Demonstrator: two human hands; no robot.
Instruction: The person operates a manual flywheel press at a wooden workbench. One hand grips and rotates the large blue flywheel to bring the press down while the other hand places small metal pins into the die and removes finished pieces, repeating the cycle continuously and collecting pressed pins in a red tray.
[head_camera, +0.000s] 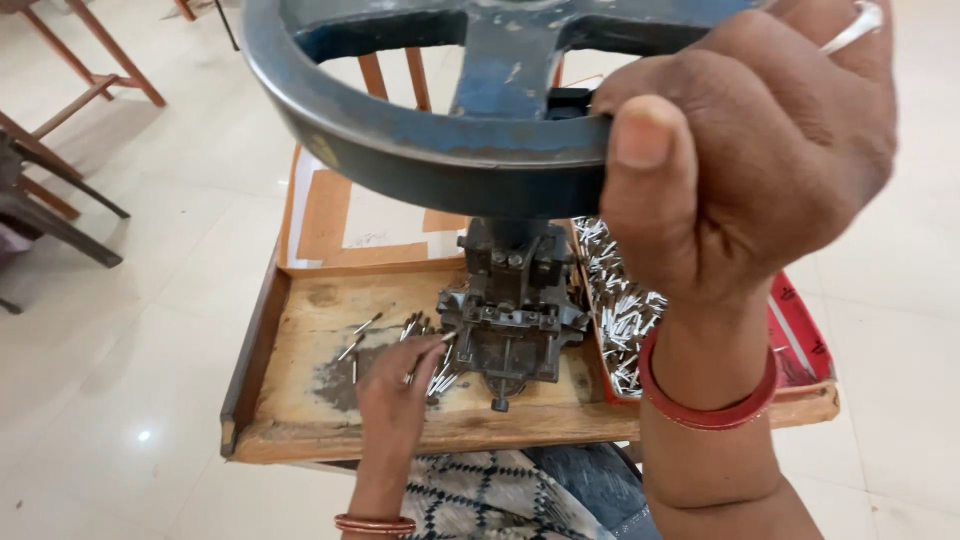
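My right hand (745, 150) grips the rim of a large blue-grey metal hand wheel (420, 150) close to the camera, thumb on the near face. Below the wheel stands a small dark metal press (512, 315) on a worn wooden tray (300, 435). My left hand (395, 385) reaches to the press's left side, fingertips pinching a thin silvery pin (447, 337) at the die. A loose pile of pins (415, 350) lies by that hand.
A red box (800, 335) full of silvery pins sits right of the press. Cardboard sheets (330, 220) lie behind the tray. Wooden chair legs (80, 80) stand on the pale tiled floor at upper left. Patterned cloth covers my lap below the tray.
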